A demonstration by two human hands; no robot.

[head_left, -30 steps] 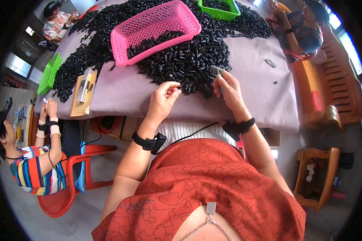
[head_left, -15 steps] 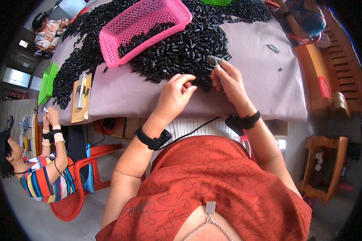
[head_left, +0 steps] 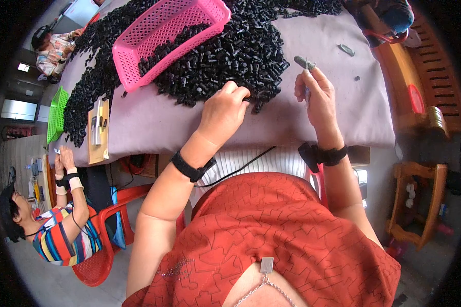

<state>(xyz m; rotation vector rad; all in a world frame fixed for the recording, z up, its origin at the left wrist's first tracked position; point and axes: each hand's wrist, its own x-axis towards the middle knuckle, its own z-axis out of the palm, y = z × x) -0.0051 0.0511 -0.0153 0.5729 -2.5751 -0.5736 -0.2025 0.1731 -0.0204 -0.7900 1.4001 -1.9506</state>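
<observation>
The left hand [head_left: 223, 110] curls its fingertips into the near edge of the black parts pile [head_left: 230, 51], seemingly pinching some; the right hand [head_left: 317, 97] pinches a small grey piece [head_left: 305, 62] just beside it, above the purple cloth [head_left: 153, 123]

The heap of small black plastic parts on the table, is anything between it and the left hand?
Nothing visible. The left hand already has its fingertips at the near edge of the heap of small black plastic parts on the grey-covered table.

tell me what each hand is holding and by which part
The right hand pinches a small grey piece by its lower end. The left hand rests on the black parts pile; any hold there is hidden.
</observation>
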